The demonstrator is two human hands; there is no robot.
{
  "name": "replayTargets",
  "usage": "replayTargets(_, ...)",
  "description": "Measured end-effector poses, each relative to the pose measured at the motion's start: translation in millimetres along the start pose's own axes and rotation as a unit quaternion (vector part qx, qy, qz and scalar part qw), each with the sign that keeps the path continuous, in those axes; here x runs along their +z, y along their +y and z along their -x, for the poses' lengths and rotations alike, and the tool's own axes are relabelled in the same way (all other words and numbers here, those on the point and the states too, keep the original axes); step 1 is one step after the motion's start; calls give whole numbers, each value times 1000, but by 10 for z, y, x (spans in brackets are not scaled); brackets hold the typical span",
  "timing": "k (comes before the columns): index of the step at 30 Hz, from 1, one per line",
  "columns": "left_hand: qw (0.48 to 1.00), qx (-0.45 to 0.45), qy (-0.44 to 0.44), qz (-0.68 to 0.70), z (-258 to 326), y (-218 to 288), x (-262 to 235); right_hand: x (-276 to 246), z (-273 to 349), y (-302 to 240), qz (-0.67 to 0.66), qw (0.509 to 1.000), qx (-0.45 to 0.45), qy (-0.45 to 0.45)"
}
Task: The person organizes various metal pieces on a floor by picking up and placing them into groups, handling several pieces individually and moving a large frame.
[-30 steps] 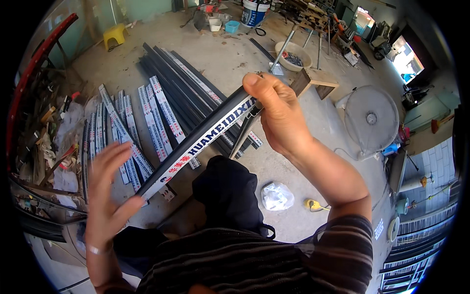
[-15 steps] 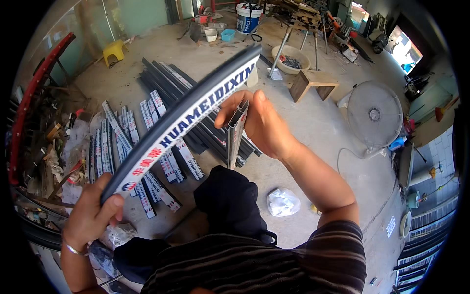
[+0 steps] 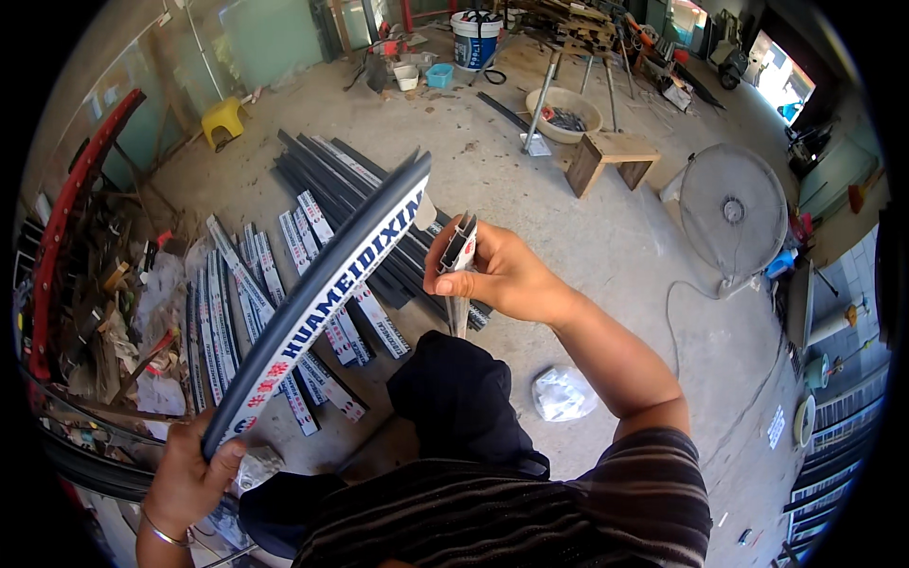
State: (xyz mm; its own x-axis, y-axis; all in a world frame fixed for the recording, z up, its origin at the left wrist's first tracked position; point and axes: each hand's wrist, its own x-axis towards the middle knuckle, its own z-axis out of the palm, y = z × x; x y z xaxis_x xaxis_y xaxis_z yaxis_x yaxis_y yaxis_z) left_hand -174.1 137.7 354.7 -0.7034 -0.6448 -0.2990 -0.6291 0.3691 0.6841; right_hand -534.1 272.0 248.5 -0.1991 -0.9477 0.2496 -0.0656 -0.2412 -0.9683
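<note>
My left hand (image 3: 189,478) is closed round the near end of a dark grey metal profile (image 3: 317,301) with printed white film along its side. That piece slants up and away to the right, its far end raised above the floor. In front of me, my right hand (image 3: 516,276) grips the top of a second channel-shaped profile (image 3: 457,260), thumb on its near face. This one stands upright by my knee; its hollow end faces up, and its lower end is hidden behind my leg. The two profiles look apart. Behind them a pile of similar profiles (image 3: 312,156) lies on the floor.
Shorter film-covered strips (image 3: 222,293) lie left of centre, beside scrap and plastic (image 3: 156,312). A small wooden bench (image 3: 611,156), a round tub (image 3: 578,115) and a floor fan (image 3: 734,208) with a trailing cable are at the right. A white plastic bag (image 3: 563,393) lies near my leg.
My right hand has gone from fingers spread round the upright profile's top to gripping it. The left-hand profile's far end has dropped and shifted left. The view has shifted slightly.
</note>
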Motion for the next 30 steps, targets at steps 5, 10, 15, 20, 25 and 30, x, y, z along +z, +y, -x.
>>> replayTargets(5, 1000, 3, -24, 7, -38, -77, 119, 16, -5, 2, 27, 1000, 1, 13)
replayTargets(10, 999, -10, -38, 8, -40, -111, 101, -6, 2, 68, 3, 1000, 12, 8)
replayTargets(15, 999, 18, -25, -30, -59, -193, 103, -11, 4, -29, -24, 1000, -16, 12)
replayTargets(20, 1000, 15, 6, 10, -82, -201, 111, 78, 12, -160, -49, 994, -37, 90)
replayTargets(25, 1000, 9, -7, 5, -98, -308, 138, 250, 29, -392, 81, 985, 2, 150)
replayTargets(30, 999, 33, 9, 6, -82, -574, 137, 41, -13, -631, 132, 990, 39, 40)
